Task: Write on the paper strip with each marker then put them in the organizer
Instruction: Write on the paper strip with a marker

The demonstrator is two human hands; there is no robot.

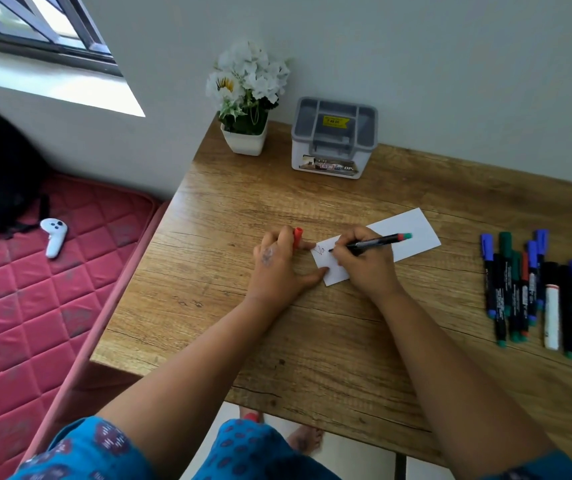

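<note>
A white paper strip (412,233) lies slantwise mid-desk, red letters on its near-left end. An uncapped black marker (374,241) with a red and green tail touches its tip there. Its red cap (297,238) stands off the strip's left end. More markers (534,289) lie bunched at the right. The grey-lidded white organizer (333,138) sits at the back.

Bare forearms are being shown, uncovered from wrist to elbow. A faded greyish marking is being displayed on the back of the left hand (272,268). Behind the right hand (364,261), blue fabric patterned with dark red oval motifs is being worn.
</note>
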